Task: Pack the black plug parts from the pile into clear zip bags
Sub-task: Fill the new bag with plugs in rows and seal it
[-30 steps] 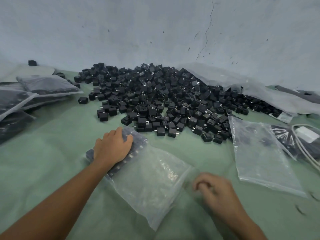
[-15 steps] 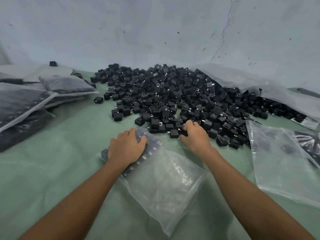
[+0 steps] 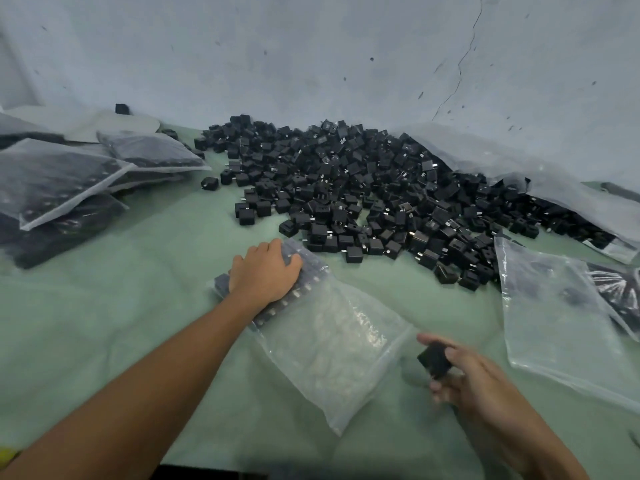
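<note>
Step in hand: loading one more part into the working bag, which looks far from full.
Left grip (image 3: 265,271): fingers spread and flat, pressing down on the far end of the clear zip bag (image 3: 332,344). It holds nothing, only pins the bag.
Bag contents: a row of black plug parts (image 3: 294,299) lies inside at the 10 o'clock end, under and beside that palm. The rest of the bag is flat film.
Right grip (image 3: 485,386): thumb and fingers pinched on one black plug part (image 3: 434,360), held just above the green sheet (image 3: 138,289), close to the bag's 4 o'clock edge.
Pile (image 3: 363,188): loose plug parts at 12 o'clock, well apart from the right grip.
Other bags: filled bags (image 3: 59,174) stacked at 9 to 10 o'clock; a spare empty zip bag (image 3: 554,313) at 3 o'clock.
Bag mouth: probably at the 4 o'clock end, though the zip is not clear to see.
Next move calls for: getting the film lips apart at that end, sliding the part up to sit against the row, while the left palm keeps the bag from creeping.
</note>
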